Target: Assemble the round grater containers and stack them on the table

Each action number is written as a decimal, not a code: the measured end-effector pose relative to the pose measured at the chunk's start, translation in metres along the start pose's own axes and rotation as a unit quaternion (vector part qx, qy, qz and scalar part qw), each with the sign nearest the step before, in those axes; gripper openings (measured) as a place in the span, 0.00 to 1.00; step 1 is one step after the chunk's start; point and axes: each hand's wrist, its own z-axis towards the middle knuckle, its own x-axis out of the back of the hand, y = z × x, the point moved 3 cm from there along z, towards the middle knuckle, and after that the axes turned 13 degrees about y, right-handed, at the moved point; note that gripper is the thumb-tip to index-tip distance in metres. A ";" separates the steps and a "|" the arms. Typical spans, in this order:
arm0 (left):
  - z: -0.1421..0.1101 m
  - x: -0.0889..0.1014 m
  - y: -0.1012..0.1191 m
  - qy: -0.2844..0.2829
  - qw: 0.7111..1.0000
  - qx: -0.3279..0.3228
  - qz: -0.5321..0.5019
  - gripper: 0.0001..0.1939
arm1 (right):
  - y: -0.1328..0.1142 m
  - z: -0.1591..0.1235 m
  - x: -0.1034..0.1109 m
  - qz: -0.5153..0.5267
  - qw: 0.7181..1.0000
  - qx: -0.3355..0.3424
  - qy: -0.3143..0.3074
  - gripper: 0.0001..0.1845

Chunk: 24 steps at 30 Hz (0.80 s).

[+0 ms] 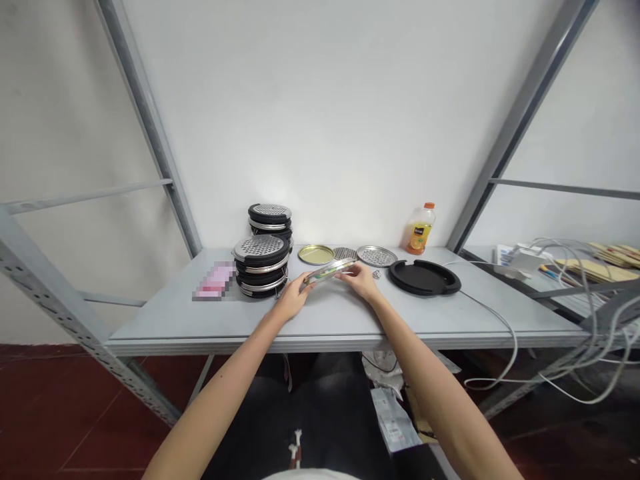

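Note:
Both of my hands hold a round shiny metal disc (330, 270) tilted just above the grey table (350, 320). My left hand (294, 297) grips its near left edge with the fingers closed on the rim. My right hand (361, 280) pinches its right edge. Left of my hands stand two stacks of black round units with perforated metal tops (263, 265). Behind the disc lie a gold-coloured lid (316, 254), a mesh disc (345, 253) and a perforated metal plate (377, 256). A black round tray (424, 277) lies to the right.
An orange juice bottle (421, 229) stands at the back by the wall. A blurred pink item (215, 283) lies at the left. White cables (500, 320) run off the right edge toward a cluttered side shelf (575, 267). Slanted metal frame bars (150, 133) flank the table.

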 end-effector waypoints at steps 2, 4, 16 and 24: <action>0.001 -0.001 -0.005 0.018 1.000 0.004 -0.003 0.21 | 0.000 0.001 0.002 0.004 1.000 0.009 0.027 0.20; 0.001 -0.002 -0.010 0.042 0.999 0.017 0.006 0.24 | -0.002 0.002 0.005 -0.030 0.996 0.035 0.071 0.19; -0.002 -0.005 -0.001 0.036 0.993 -0.059 0.100 0.36 | -0.017 -0.007 0.008 -0.237 0.944 0.206 0.100 0.08; -0.003 -0.010 0.000 0.023 0.984 -0.094 0.149 0.23 | -0.024 -0.014 0.002 -0.265 0.929 0.248 0.076 0.09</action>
